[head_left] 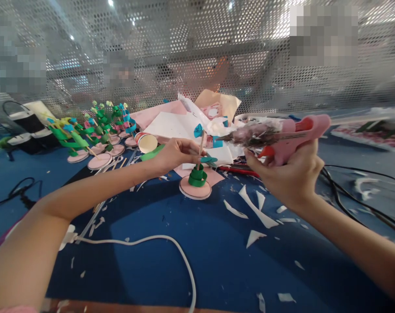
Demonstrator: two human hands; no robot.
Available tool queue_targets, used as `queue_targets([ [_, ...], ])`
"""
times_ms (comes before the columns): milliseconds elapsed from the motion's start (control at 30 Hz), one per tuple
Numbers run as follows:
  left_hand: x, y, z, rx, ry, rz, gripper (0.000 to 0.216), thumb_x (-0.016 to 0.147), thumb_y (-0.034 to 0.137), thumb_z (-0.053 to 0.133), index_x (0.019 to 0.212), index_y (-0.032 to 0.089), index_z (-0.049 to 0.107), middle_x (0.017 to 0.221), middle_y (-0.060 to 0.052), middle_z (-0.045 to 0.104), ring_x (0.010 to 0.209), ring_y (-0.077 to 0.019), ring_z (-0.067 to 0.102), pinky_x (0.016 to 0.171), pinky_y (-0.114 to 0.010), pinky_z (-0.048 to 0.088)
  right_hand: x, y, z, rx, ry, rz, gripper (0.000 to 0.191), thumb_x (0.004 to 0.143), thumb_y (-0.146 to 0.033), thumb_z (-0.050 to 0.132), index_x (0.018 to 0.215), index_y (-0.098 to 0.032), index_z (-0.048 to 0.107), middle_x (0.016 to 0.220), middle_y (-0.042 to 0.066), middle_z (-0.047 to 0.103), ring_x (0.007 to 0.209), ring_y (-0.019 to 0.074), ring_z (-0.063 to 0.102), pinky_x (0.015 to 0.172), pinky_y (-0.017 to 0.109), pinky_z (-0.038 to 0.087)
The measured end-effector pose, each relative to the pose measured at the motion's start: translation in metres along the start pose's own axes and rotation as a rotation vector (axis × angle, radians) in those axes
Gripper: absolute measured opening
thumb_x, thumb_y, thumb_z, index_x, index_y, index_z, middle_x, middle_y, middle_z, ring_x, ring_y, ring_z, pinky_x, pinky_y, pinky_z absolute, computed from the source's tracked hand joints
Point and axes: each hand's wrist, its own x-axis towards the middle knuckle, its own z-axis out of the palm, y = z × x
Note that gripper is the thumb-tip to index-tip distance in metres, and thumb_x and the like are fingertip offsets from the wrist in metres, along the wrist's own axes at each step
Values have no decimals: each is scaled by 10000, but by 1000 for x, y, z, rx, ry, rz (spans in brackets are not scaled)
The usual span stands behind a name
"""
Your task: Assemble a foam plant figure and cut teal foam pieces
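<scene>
Model [197, 177]: I had it standing between the two hands, well back from the near edge of the table [145, 269].
Disc [191, 190]: it lay flat under the model, pink, overlapping a pink sheet.
Spiral: green paper, it sat on the disc around the foot of the stick [202, 141].
Flower [198, 130]: blue, it topped the stick, just above the left fingertips.
Left hand [179, 154]: I had it reaching in from the left, thumb and fingers pinching the stick above the spiral.
Strip [209, 160]: blue-green, it was right by those fingertips; I couldn't tell whether the pinch took it in too.
Right hand [292, 174]: I had it to the right of the model, apart from it, wrapped around the grip of the glue gun.
Glue gun [290, 134]: pink, its nozzle pointed left, near the stick but not touching it.
Other models [99, 161]: they stood in a cluster toward the far left corner.
Papers [171, 126]: they were heaped toward the far edge, behind the model.
Scraps [254, 206]: white, they were strewn below the right hand.
Cable [181, 252]: white, it curved down to the near edge.
</scene>
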Motion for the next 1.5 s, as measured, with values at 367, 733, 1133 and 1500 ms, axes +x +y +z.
queue_targets([
  [367,2,-2,-2,55,15,4,294,513,267,803,675,109,615,749,-21,680,702,-98,627,700,-256,495,-5,2,-1,43,-48,-131,472,680,-489,584,1019,-183,462,510,-56,442,400,134,441,411,261,363],
  [733,-2,-1,1,136,40,77,221,542,239,780,617,111,616,732,-19,667,739,-110,620,730,-276,490,-3,1,-4,2,-42,-83,410,669,-553,549,858,-195,484,494,-54,424,407,133,445,418,262,358],
  [1133,-4,0,6,141,50,23,230,520,260,788,652,120,661,695,-21,687,642,-94,612,658,-246,506,-9,-2,-1,26,-82,-142,343,694,-545,501,782,-222,428,478,-52,401,427,159,486,407,257,354],
  [1500,-7,1,8,118,25,10,227,551,240,776,691,106,659,697,-26,681,640,-93,610,658,-242,501,-12,2,3,6,-56,-174,384,710,-477,544,920,-160,490,556,-9,484,475,170,527,446,272,393],
])
